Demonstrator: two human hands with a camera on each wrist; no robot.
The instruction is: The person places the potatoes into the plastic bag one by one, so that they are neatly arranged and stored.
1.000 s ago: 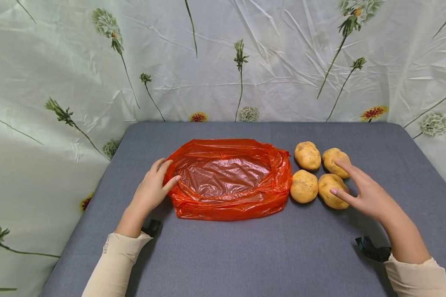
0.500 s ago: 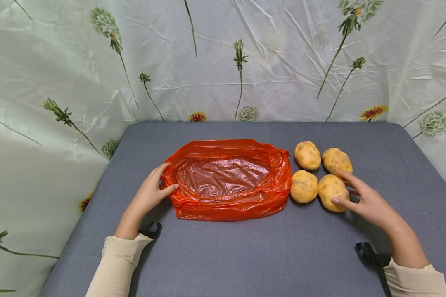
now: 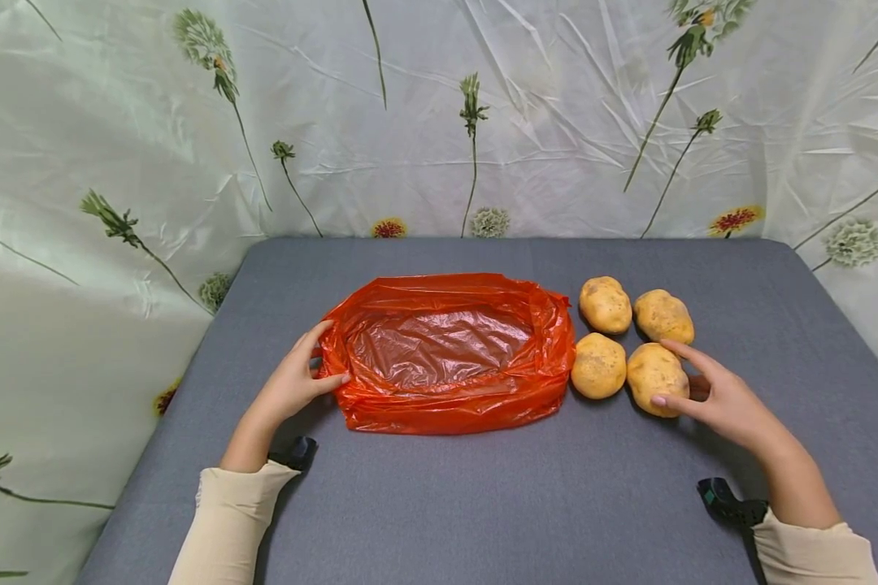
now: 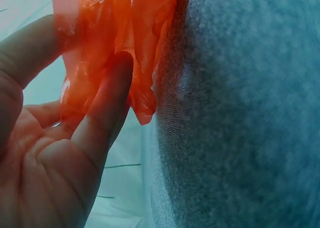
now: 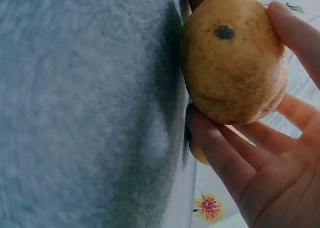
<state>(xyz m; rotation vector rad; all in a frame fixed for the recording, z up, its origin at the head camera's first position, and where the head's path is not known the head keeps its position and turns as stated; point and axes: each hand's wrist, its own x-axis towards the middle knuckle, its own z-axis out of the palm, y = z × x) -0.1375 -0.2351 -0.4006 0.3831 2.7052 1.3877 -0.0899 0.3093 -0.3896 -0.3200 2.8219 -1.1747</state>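
A red plastic bag (image 3: 446, 410) lies with its wide mouth facing up in the head view. My left hand (image 3: 291, 382) holds its left side, thumb at the near rim. In the left wrist view, the left fingers (image 4: 107, 105) press into the crumpled red plastic (image 4: 102, 18). To the right, my right hand (image 3: 728, 398) grips the front right potato (image 3: 655, 380), thumb on its near side and fingers around its far and right sides. The right wrist view shows this potato (image 5: 235, 63) between thumb and fingers, with a dark spot on its skin.
Three other potatoes sit close by: front left (image 3: 598, 367), back left (image 3: 605, 305) and back right (image 3: 664, 315). The front left one is right at the bag's edge. A grey cloth table (image 3: 483, 512) lies beneath, with a flowered curtain (image 3: 556, 122) behind.
My right hand has come down over the front right potato and taken hold of it, shifting it slightly. My left hand has settled closer onto the bag's left side.
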